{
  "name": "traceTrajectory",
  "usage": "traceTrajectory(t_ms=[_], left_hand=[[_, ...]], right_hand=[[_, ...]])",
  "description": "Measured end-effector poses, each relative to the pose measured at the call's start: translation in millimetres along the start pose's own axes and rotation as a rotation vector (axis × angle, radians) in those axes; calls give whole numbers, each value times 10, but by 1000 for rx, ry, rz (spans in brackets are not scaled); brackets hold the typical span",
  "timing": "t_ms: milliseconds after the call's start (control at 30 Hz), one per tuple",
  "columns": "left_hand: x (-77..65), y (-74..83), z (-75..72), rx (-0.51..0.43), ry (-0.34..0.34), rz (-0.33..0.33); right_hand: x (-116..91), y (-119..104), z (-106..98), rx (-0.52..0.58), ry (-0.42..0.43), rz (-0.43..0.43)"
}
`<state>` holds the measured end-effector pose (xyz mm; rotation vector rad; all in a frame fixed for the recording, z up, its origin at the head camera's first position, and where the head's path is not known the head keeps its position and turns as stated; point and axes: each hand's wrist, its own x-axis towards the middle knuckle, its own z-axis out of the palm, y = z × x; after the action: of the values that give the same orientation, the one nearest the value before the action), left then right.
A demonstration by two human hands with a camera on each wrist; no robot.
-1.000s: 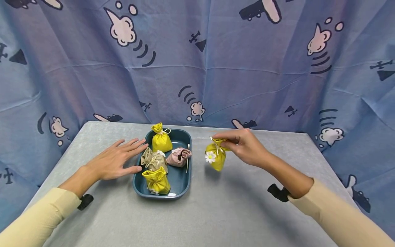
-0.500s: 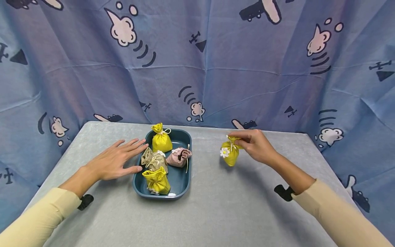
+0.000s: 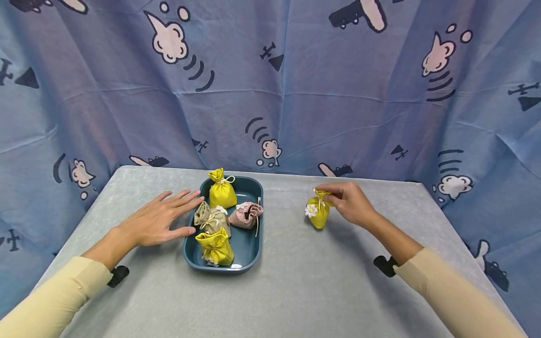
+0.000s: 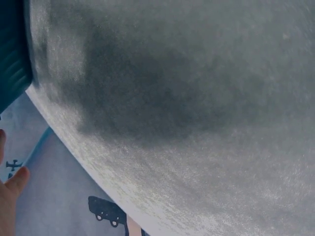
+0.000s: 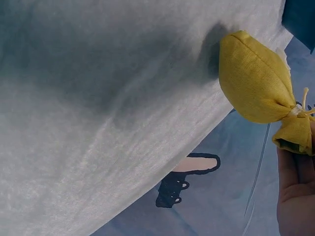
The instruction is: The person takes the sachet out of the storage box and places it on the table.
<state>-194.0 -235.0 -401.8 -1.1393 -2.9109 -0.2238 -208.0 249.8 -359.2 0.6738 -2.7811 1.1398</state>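
A yellow drawstring pouch [image 3: 319,216] with a white flower hangs by its gathered neck from my right hand [image 3: 351,203], pinched between thumb and fingers. In the right wrist view the same pouch [image 5: 253,78] is close over the table. My left hand [image 3: 158,220] lies with fingers spread at the left rim of a dark blue tray [image 3: 247,253]. Inside the tray are a yellow pouch [image 3: 222,193] at the back, a beige pouch [image 3: 219,223], a pink pouch [image 3: 244,215] lying with its mouth toward the viewer, and another yellow pouch [image 3: 217,249] in front.
The table [image 3: 296,291] has a pale grey cloth top. Behind it and at both sides hangs a blue patterned curtain [image 3: 321,122]. A corner of the tray [image 4: 12,54] shows in the left wrist view.
My right hand has carried the yellow pouch to the right, away from the tray, and lowered it slightly in the last half second. The left hand and the tray have stayed in place.
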Motion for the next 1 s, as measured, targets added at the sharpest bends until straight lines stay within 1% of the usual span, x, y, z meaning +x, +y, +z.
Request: traceTrajectory(t_ms=[267, 467, 733, 1000], left_hand=[[4, 11, -12, -1, -3, -3], [5, 13, -18, 7, 0, 1], [8, 12, -3, 13, -8, -4], [4, 19, -13, 2, -14, -9]], right_hand=[[8, 15, 7, -21, -1, 27], [19, -57, -31, -28, -3, 52], [94, -221, -108, 1, -13, 15], [131, -464, -30, 76, -77, -37]])
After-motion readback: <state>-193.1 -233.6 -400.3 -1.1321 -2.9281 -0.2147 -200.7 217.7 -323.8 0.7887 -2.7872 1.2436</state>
